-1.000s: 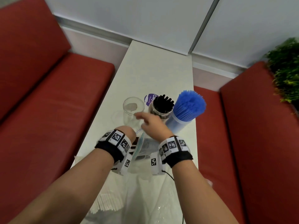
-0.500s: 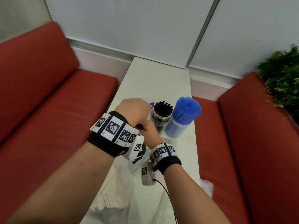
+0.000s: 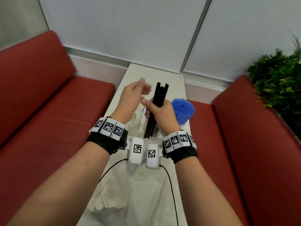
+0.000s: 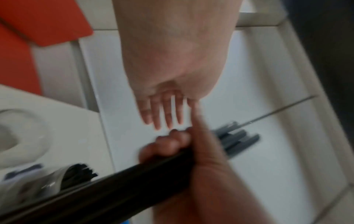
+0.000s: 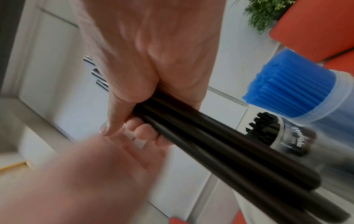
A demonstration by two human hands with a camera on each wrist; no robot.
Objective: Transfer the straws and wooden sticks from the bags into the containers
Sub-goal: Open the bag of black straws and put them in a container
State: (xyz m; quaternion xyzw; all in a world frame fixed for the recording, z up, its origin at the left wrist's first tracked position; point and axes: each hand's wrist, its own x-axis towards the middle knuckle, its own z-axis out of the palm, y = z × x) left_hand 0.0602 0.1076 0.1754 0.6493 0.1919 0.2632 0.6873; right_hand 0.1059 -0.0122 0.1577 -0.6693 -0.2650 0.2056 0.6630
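Near the middle of the head view, the right hand (image 3: 160, 114) holds a small bunch of black straws (image 3: 158, 101). Its fingers are curled tight around them. The bunch stands almost straight up, above the table (image 3: 156, 74). I can count about three or four straws in it, but the blur makes it hard to be sure.

Just left of it, the left hand (image 3: 132, 95) is open and holds nothing. Its fingers are straight and close to the bunch, but I cannot tell if they touch it.

I think this step is putting black straws into their jar. The jar of black straws (image 5: 275, 133) sits low, just under the bunch. Next, I think the bunch must be made even, its bottom ends aimed at the jar mouth, and then let down gently.

I count three containers: that one, a tub packed with blue straws (image 3: 183, 110) to the right, and an empty clear jar (image 3: 136, 120) to the left. At the bottom left lies one bag of pale sticks (image 3: 107, 196), not yet moved. A clear bag (image 3: 146, 193) lies beside it.
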